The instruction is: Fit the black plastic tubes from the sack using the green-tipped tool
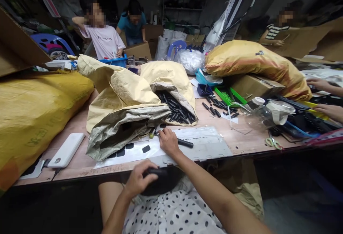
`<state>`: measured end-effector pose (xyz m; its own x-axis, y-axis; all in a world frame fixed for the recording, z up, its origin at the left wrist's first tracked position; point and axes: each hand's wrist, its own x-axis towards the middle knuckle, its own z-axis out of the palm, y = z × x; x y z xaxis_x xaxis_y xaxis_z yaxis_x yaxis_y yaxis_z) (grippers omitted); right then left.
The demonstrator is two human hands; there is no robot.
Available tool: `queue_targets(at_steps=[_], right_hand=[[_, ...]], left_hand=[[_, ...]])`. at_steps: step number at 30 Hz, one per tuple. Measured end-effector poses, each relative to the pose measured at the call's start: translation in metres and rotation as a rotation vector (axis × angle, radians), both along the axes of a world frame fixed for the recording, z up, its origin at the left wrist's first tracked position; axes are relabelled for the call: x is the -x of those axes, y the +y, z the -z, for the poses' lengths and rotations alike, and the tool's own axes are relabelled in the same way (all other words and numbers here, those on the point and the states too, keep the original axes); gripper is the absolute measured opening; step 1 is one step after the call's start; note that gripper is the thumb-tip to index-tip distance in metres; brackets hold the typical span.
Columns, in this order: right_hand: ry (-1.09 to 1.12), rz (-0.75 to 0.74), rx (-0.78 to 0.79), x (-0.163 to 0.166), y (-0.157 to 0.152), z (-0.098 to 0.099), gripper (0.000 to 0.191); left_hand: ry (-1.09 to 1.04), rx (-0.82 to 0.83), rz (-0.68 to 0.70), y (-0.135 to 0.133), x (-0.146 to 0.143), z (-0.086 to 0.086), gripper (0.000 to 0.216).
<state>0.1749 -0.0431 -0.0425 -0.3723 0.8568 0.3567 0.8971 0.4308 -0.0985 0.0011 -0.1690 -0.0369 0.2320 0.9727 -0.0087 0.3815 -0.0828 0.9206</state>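
Note:
My left hand [140,178] is low in front of the table edge, its fingers curled round a dark, rounded black piece [157,172] whose kind I cannot make out. Over the white sheet on the table, my right hand [168,142] is closed on a tool with a black handle [185,143]. The handle sticks out to the right. A small yellow-green end [151,135] with some metal shows left of the fingers; the hand hides how they join. Flat black pads [146,149] lie on the white sheet [160,159] nearby.
An open sack [128,127] gapes beside my right hand. Behind it, another sack [171,73] spills black cylindrical parts [178,109]. A white power bank [66,150] and yellow sack [48,112] lie left. Scissors [273,143] and a clear jug [259,114] stand right. Co-workers [105,43] are around the table.

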Motion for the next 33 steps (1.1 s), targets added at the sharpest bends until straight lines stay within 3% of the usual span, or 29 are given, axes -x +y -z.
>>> queue_targets(at_steps=[3, 8, 12, 14, 16, 19, 21, 22, 25, 26, 28, 30, 33], right_hand=[[-0.002, 0.004, 0.011, 0.000, 0.000, -0.001, 0.018], [0.003, -0.003, 0.009, 0.000, 0.000, -0.002, 0.019], [0.010, 0.003, 0.006, 0.001, 0.000, -0.001, 0.019], [0.012, 0.007, 0.005, 0.001, 0.000, 0.000, 0.020], [0.013, 0.006, 0.002, 0.001, 0.000, 0.001, 0.020], [0.009, 0.003, 0.004, 0.000, -0.001, 0.002, 0.020], [0.004, 0.005, 0.007, 0.000, -0.001, 0.001, 0.019], [0.002, 0.005, 0.007, -0.001, -0.001, 0.001, 0.019], [0.000, 0.003, 0.002, -0.001, -0.001, 0.001, 0.019], [0.002, 0.001, -0.001, -0.001, -0.001, 0.001, 0.019], [0.005, -0.002, -0.008, -0.001, -0.001, 0.002, 0.019], [0.008, 0.000, -0.013, 0.000, 0.000, 0.002, 0.020], [0.005, 0.001, -0.014, 0.000, 0.000, 0.002, 0.019]], left_hand=[[0.034, 0.253, 0.153, -0.026, -0.020, 0.025, 0.026], [0.420, 0.602, -0.092, -0.025, -0.032, 0.069, 0.030], [0.547, 0.705, -0.142, -0.017, -0.030, 0.078, 0.033], [0.526, 0.652, -0.125, -0.016, -0.029, 0.070, 0.031], [0.435, 0.571, -0.019, -0.016, -0.028, 0.053, 0.027], [0.210, 0.505, 0.243, -0.008, -0.021, 0.013, 0.027], [0.075, 0.410, 0.260, 0.006, -0.014, -0.016, 0.029], [0.064, 0.309, 0.170, 0.017, -0.008, -0.028, 0.032], [0.277, -0.068, -0.328, 0.060, 0.010, -0.047, 0.030], [0.389, -0.123, -0.488, 0.074, 0.016, -0.048, 0.028], [0.552, -0.075, -0.710, 0.102, 0.028, -0.044, 0.033], [0.614, 0.031, -0.796, 0.125, 0.038, -0.035, 0.040], [0.603, 0.083, -0.798, 0.151, 0.051, -0.022, 0.044]])
